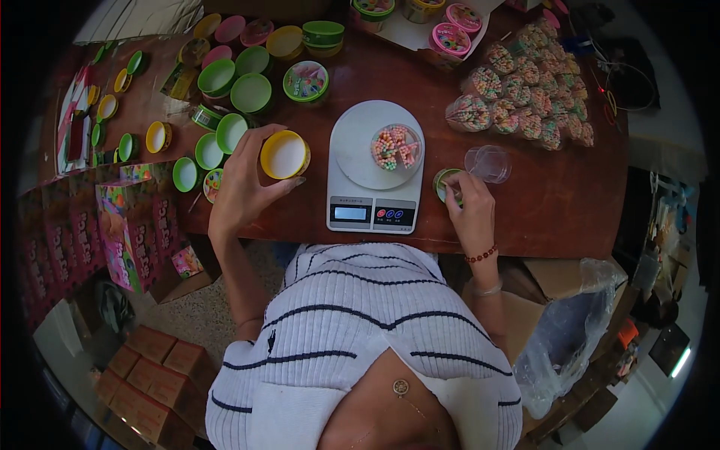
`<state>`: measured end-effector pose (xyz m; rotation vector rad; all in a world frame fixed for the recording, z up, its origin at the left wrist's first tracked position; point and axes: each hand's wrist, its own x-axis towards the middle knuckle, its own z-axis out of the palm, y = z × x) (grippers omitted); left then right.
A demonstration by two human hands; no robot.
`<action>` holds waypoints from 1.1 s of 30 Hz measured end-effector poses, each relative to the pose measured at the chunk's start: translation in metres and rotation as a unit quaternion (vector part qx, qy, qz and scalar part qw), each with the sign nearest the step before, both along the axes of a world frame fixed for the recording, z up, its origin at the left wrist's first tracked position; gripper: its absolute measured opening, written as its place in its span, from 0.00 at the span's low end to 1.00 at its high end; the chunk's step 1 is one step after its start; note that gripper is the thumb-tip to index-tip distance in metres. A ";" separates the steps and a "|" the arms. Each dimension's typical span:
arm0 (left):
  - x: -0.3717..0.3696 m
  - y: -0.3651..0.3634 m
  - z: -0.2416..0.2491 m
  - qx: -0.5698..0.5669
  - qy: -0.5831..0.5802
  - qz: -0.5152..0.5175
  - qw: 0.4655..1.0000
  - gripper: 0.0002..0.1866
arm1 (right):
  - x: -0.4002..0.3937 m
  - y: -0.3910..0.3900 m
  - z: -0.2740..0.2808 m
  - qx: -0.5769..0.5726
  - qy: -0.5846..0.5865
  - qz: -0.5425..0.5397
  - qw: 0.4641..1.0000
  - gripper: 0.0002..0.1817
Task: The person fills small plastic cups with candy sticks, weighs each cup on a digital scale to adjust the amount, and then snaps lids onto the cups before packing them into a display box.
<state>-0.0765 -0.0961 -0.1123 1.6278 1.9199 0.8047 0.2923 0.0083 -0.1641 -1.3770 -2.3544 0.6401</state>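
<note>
The left hand [244,184] grips a yellow lid [285,155], fingers curled around its rim, holding it just left of the scale [375,169]. The right hand [469,202] is closed around a small green-rimmed tub [445,182], just right of the scale and at the bench [570,202] front edge. A clear cup [488,163] sits just beyond the right hand. A clear dish of pastel candy [396,146] rests on the scale's round platform. Bagged candy packs [525,86] lie in a pile at the far right of the bench. Green and yellow lids [225,105] are spread over the left part of the bench. Pink cartons [112,225] stand at the left edge.
</note>
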 end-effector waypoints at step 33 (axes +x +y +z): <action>-0.005 -0.009 0.000 0.037 -0.031 0.031 0.998 0.38 | -0.092 0.039 0.081 0.013 0.149 0.078 0.986 0.07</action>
